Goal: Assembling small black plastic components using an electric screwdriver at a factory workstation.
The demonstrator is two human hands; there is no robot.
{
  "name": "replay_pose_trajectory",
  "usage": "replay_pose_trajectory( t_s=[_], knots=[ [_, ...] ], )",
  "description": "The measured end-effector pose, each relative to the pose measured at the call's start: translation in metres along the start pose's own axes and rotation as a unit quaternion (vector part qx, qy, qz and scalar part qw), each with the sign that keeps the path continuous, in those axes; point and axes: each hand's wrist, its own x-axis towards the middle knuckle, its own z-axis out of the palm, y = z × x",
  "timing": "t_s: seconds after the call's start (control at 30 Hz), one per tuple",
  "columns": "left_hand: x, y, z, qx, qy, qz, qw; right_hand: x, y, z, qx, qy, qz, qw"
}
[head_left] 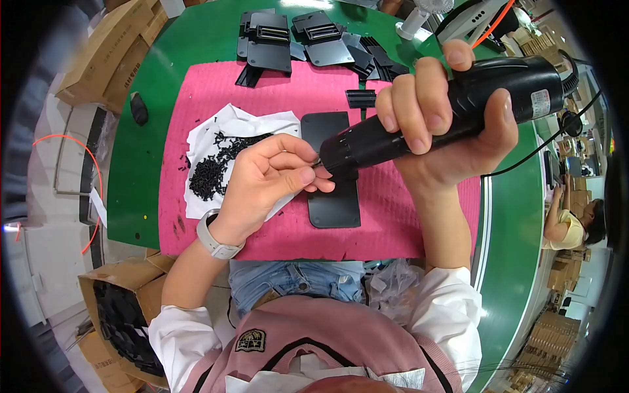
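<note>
My right hand [445, 118] is wrapped round a black electric screwdriver [386, 137], held nearly level with its nose pointing left. At that nose my left hand [278, 170] pinches with thumb and fingers; the small dark thing between them is too small to make out. Beneath the screwdriver lies a flat black plastic part [334, 206], partly hidden by the tool and my fingers. A heap of small black screws [208, 178] rests on crumpled white paper [196, 208], left of my left hand.
A pink foam mat [406, 229] covers part of the green table [141, 196]. Black plastic parts [272, 49] are stacked at the far edge, with a smaller black piece [360, 99] nearer. A cable trails from the screwdriver. Cardboard boxes [124, 275] stand at left; another person [570, 223] sits at right.
</note>
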Motion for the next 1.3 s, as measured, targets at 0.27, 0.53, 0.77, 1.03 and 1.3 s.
replay_pose_trajectory(
  t_s=[0.27, 0.53, 0.77, 1.03, 1.3],
  knots=[
    [-0.001, -0.001, 0.019, -0.018, 0.012, 0.059, 0.998, -0.003, -0.003, 0.005, 0.067, 0.123, -0.014, 0.99],
    [0.004, -0.01, 0.018, 0.571, 0.033, 0.222, 0.79, -0.017, -0.018, -0.013, -0.191, 0.024, 0.044, 0.98],
    [0.006, -0.012, 0.019, 0.601, 0.013, 0.225, 0.767, -0.019, -0.008, -0.013, -0.216, 0.066, 0.059, 0.972],
    [0.008, -0.015, 0.018, 0.602, 0.015, 0.238, 0.762, -0.016, -0.002, -0.011, -0.233, 0.027, 0.096, 0.967],
    [0.007, -0.015, 0.018, 0.607, 0.011, 0.245, 0.756, -0.015, 0.002, -0.012, -0.204, 0.022, 0.103, 0.973]
  ],
)
